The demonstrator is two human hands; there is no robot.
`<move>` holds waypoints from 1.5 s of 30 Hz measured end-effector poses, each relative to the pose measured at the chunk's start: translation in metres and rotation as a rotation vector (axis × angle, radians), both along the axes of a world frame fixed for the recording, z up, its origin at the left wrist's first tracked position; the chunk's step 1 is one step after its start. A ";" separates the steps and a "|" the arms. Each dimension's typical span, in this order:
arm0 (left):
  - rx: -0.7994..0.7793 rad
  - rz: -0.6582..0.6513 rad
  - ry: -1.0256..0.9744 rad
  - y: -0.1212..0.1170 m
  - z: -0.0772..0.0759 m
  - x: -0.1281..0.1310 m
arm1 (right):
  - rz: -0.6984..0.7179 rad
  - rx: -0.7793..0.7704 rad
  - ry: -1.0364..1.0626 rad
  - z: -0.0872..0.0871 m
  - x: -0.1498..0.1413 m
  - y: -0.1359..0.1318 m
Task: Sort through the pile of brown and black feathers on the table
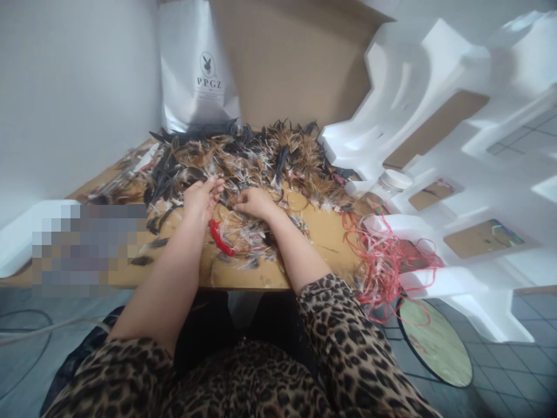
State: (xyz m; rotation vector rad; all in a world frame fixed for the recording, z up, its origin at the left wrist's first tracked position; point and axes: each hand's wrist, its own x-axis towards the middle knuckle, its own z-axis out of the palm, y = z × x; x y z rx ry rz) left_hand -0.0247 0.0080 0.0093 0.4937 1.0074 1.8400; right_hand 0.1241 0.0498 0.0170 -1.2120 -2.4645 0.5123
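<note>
Brown and black feathers (296, 148) lie in a wide heap across the table. At the near edge of that heap, my left hand (201, 199) has its thumb and fingers pinched together; a pale wisp shows at the fingertips, too small to name surely. My right hand (255, 203) is a little to the right, fingers curled in toward the feathers, and what they hold is hidden. Just below the hands lies a bright red bundle (221, 238), beside scattered white fluff and loose feather bits (255, 238).
White foam pieces (391, 87) stand along the right, around a lidded jar (394, 180). Tangled pink-red strips (383, 261) hang over the table's right edge. Behind the heap are a silver bag (187, 69) and a cardboard panel (300, 64). A round stool (435, 339) stands at lower right.
</note>
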 end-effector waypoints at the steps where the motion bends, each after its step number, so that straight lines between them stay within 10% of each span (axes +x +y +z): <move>1: 0.000 0.001 0.001 0.000 0.000 0.000 | -0.036 0.044 -0.074 0.000 -0.001 -0.001; 10: -0.031 -0.010 -0.010 -0.001 0.002 0.000 | -0.030 0.118 0.322 0.005 0.010 0.015; 16: -0.040 -0.056 0.004 0.000 0.001 0.000 | 0.006 -0.114 0.609 0.012 0.015 0.018; 23: -0.009 0.015 0.002 -0.002 0.004 0.000 | -0.209 0.219 0.023 0.008 0.007 0.000; 30: 0.003 0.028 -0.004 -0.001 0.004 0.000 | -0.061 0.244 -0.173 -0.012 -0.017 -0.012; 45: 0.001 0.077 0.203 -0.001 0.004 0.007 | -0.022 0.438 -0.056 0.015 0.016 0.000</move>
